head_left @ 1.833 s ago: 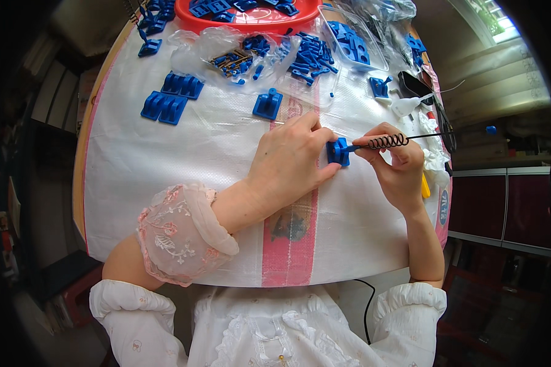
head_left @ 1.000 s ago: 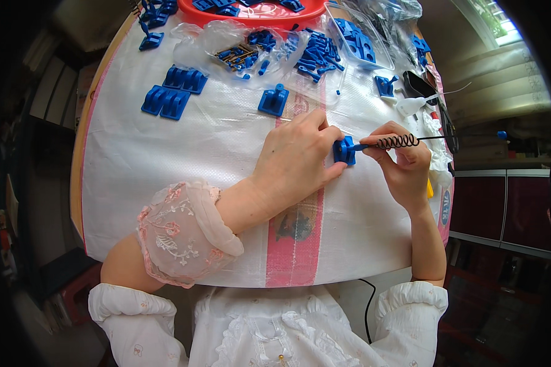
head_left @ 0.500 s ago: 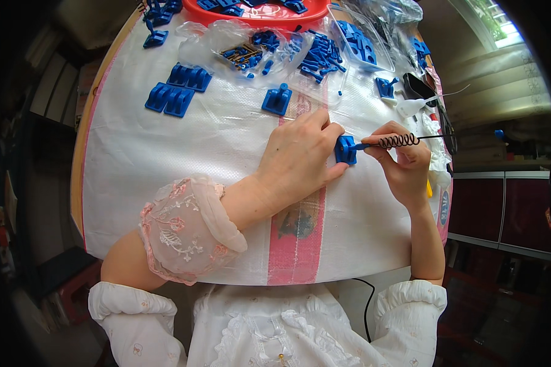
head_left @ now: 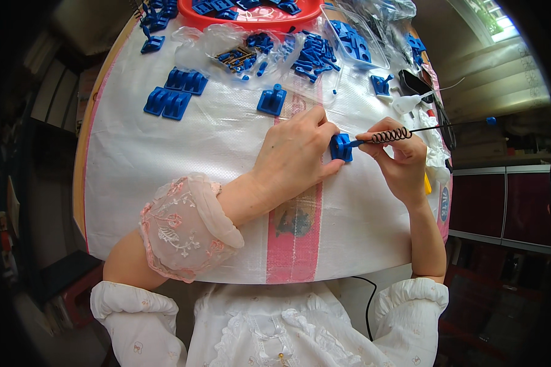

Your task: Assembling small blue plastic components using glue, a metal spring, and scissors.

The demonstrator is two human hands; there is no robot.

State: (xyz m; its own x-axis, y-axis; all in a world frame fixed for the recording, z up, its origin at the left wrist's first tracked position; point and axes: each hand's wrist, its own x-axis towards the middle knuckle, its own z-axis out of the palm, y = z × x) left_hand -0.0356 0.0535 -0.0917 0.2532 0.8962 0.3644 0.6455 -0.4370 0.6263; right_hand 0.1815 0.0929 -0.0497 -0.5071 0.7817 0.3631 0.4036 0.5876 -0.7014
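My left hand (head_left: 297, 144) lies on the white sheet, closed on a small blue plastic base (head_left: 341, 148) between thumb and fingers. My right hand (head_left: 403, 160) pinches a thin black rod with a coiled black spring (head_left: 390, 135) on it. The near end of this rod carries a slim blue piece (head_left: 359, 143) that meets the base; my fingers partly hide the joint. A small blue tip (head_left: 491, 121) sits at the rod's far end. Beyond my left hand stands another blue base with an upright peg (head_left: 272, 100).
Several blue ridged bases (head_left: 167, 103) stand at the left. At the back are a red basin (head_left: 251, 24), clear bags with loose blue pegs (head_left: 315, 56) and brass-coloured pins (head_left: 237, 59), and a clear tray (head_left: 356, 46) of blue parts. A white nozzle bottle (head_left: 406, 104) lies right.
The far tip of the spring rod has swung slightly upward and left in the picture. Both hands keep their grips, and the whole view has shifted a little.
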